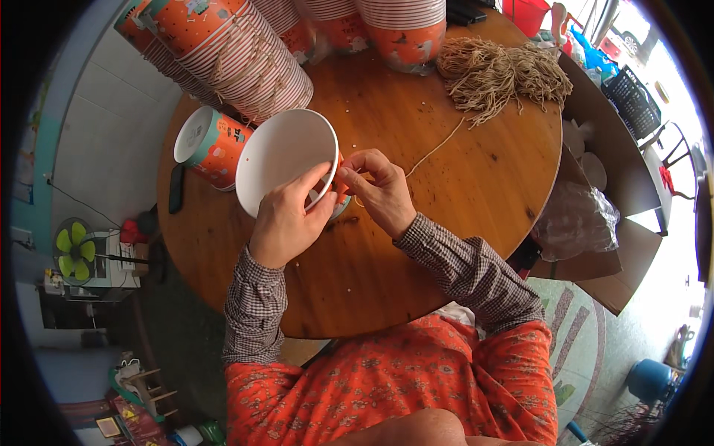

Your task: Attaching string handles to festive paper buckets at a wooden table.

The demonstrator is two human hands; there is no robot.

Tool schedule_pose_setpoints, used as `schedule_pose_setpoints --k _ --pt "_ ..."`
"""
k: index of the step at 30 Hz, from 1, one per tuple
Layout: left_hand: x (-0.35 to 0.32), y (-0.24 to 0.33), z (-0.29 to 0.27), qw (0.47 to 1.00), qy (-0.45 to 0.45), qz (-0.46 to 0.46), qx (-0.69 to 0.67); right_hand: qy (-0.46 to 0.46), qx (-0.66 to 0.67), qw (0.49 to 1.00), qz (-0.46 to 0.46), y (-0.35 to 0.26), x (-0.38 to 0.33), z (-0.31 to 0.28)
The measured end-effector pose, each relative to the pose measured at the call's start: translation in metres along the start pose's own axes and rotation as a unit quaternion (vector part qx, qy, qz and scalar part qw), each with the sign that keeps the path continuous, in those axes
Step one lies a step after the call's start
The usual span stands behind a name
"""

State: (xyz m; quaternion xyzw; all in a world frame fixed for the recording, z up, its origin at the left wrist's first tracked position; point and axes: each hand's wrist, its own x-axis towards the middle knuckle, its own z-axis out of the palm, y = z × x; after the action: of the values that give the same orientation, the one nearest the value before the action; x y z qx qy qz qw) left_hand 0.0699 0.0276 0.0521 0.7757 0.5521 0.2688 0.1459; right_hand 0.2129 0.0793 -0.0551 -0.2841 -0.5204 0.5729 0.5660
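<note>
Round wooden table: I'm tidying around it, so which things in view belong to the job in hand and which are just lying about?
Likely in the job:
white-lined paper bucket, held by left hand
beige twine bundle
stacked orange paper buckets

Probably lying about:
phone-like black object
green-bladed fan
black plastic crate

Dark lettering [237, 134] on the orange tub [221, 157], beyond and left of the left hand [288, 217]. More print on the bagged tub stack [349, 36], well beyond the right hand [384, 196]. Both too small to read surely.
</note>
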Motion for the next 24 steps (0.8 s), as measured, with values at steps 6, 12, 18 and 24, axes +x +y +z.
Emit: schedule_pose_setpoints --k 6,12,18,24 --pt "0.020 -0.016 -0.011 0.995 -0.064 -0.033 -0.066 -0.008 -0.011 1.000 -0.004 -0.003 0.000 0.001" --pt "0.030 -0.026 -0.011 0.994 -0.094 -0.022 -0.059 -0.016 -0.036 0.999 -0.032 -0.013 -0.002 0.002" --pt "0.021 -0.021 -0.003 0.979 0.148 -0.037 -0.134 -0.023 0.024 0.999 0.040 -0.044 0.000 -0.009" --pt "0.019 0.005 0.003 0.968 0.177 0.156 -0.082 -0.062 -0.015 0.998 -0.014 -0.057 -0.001 -0.007"
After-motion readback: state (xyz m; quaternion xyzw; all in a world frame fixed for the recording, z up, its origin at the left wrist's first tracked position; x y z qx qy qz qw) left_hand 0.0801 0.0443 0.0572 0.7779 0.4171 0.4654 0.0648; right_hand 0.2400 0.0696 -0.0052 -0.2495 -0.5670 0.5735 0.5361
